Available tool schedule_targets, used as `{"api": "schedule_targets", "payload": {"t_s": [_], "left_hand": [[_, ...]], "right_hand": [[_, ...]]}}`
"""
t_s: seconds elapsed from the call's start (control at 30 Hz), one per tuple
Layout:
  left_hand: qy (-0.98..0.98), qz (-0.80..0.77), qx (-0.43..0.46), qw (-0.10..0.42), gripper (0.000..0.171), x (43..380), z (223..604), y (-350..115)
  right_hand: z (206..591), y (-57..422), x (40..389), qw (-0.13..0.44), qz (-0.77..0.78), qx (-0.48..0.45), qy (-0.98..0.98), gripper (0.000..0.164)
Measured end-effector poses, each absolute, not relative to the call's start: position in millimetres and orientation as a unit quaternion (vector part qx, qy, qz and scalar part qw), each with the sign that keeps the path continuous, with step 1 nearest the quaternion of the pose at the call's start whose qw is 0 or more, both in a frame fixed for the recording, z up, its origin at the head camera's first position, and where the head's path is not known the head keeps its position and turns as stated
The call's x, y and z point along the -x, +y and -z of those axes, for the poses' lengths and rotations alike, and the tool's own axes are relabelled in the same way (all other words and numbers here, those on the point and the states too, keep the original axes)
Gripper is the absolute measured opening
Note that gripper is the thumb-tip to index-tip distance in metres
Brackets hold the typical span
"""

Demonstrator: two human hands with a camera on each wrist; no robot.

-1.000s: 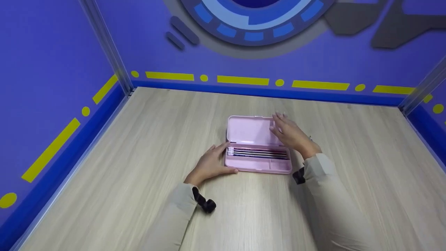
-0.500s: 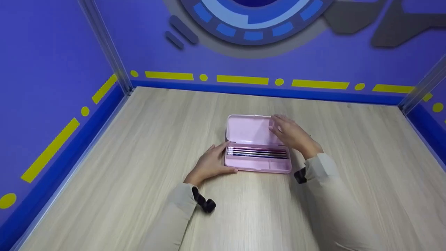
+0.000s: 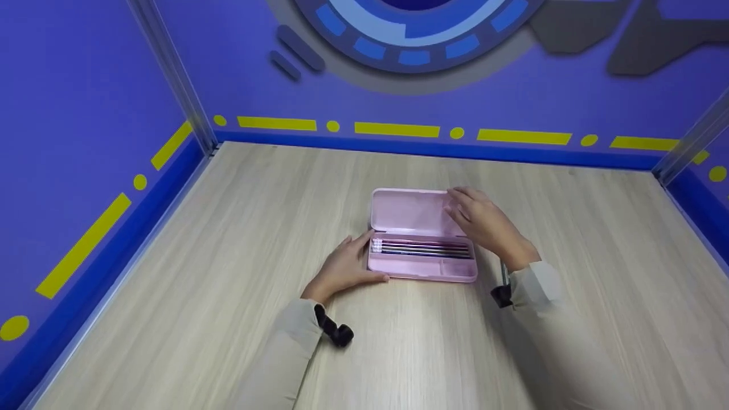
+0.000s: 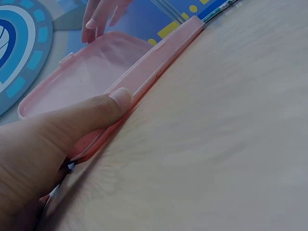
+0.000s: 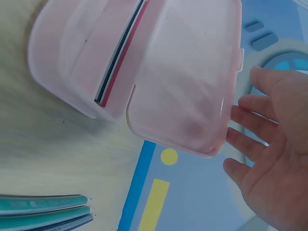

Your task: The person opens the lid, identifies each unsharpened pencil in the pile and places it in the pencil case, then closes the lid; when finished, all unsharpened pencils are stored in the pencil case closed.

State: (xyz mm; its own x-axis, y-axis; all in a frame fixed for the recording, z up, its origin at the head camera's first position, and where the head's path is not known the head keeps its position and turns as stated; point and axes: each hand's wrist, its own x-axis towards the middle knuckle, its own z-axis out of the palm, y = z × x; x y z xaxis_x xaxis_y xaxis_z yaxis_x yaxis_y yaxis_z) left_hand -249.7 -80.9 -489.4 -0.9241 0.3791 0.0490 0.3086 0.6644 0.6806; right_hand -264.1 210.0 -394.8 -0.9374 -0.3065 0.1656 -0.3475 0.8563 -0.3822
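A pink pencil case (image 3: pixel 405 266) lies on the table with its lid (image 3: pixel 405 212) raised at the far side. Several pencils (image 3: pixel 424 249) with white ends fill its back compartment; the front compartments look bare. My left hand (image 3: pixel 340 269) grips the case's left end, its thumb (image 4: pixel 98 114) against the front wall in the left wrist view. At the lid's right edge is my right hand (image 3: pixel 488 223), its fingers (image 5: pixel 255 120) loosely extended. Those fingertips meet or nearly meet the rim; actual contact is hard to tell.
Green pens (image 5: pixel 43 211) lie on the table right of the case, mostly hidden under the right forearm in the head view. Blue panels (image 3: pixel 398 80) with yellow marks wall the wooden table (image 3: pixel 256 205) at the back and sides.
My right hand and wrist have shifted slightly right, so a little of the pens shows beside the sleeve. The left hand and case have stayed in place.
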Motion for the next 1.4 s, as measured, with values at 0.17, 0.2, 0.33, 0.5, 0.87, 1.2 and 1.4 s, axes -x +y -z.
{"api": "schedule_targets", "payload": {"t_s": [0.17, 0.2, 0.33, 0.5, 0.87, 1.2, 1.4], "left_hand": [[0.913, -0.365, -0.171, 0.061, 0.111, 248.4, 488.2, -80.4], [0.913, -0.366, -0.171, 0.061, 0.111, 248.4, 488.2, -80.4], [0.913, -0.365, -0.175, 0.057, 0.112, 248.5, 488.6, -80.3], [0.911, -0.365, -0.185, 0.049, 0.114, 249.4, 489.7, -81.0], [0.913, -0.357, -0.196, 0.035, 0.119, 249.6, 490.7, -80.4], [0.913, -0.366, -0.172, 0.056, 0.12, 248.0, 487.4, -81.5], [0.91, -0.371, -0.176, 0.052, 0.119, 247.8, 489.4, -82.2]], "right_hand": [[396.8, 209.6, 255.1, 0.089, -0.208, -0.183, -0.957, 0.046], [397.5, 209.4, 253.6, 0.094, -0.207, -0.184, -0.956, 0.045], [398.9, 208.4, 246.7, 0.105, -0.204, -0.189, -0.955, 0.041], [399.8, 208.3, 238.1, 0.126, -0.213, -0.201, -0.948, 0.034], [409.5, 215.7, 222.6, 0.068, -0.242, -0.208, -0.945, 0.028], [424.3, 222.9, 207.7, 0.002, -0.225, -0.233, -0.946, 0.04], [429.6, 220.0, 200.3, 0.018, -0.184, -0.252, -0.95, 0.041]]}}
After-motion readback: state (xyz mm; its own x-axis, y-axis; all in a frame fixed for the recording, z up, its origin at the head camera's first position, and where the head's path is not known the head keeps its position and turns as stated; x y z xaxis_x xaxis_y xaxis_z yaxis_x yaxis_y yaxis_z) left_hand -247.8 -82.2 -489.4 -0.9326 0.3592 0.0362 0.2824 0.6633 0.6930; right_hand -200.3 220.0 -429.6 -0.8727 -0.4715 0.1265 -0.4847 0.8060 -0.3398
